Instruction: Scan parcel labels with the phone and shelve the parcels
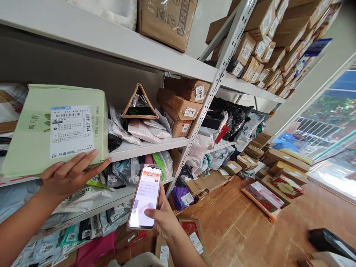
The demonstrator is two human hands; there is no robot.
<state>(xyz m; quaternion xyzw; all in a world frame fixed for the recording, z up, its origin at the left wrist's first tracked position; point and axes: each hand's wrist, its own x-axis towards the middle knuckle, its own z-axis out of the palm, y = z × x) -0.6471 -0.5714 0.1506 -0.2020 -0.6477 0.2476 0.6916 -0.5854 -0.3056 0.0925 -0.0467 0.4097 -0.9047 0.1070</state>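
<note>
A pale green box (30,126) with a white shipping label (72,129) stands tilted on the middle shelf at the left. Against its lower front edge rests my left hand (71,172), fingers spread and fingertips touching the box below the label; the hand does not wrap round it. My right hand (164,218) is closed round a smartphone (144,198), held upright in front of the lower shelves. The thumb lies on the lit screen, which shows an orange banner and a pinkish picture too small to make out.
A triangular cardboard tube (140,102) lies on bagged parcels beside numbered boxes (180,111). Tagged bags (114,213) fill the lower shelves. A perforated metal post (207,100) rises at centre. Cartons (267,198) sit on the wooden floor (230,230) by a glass door.
</note>
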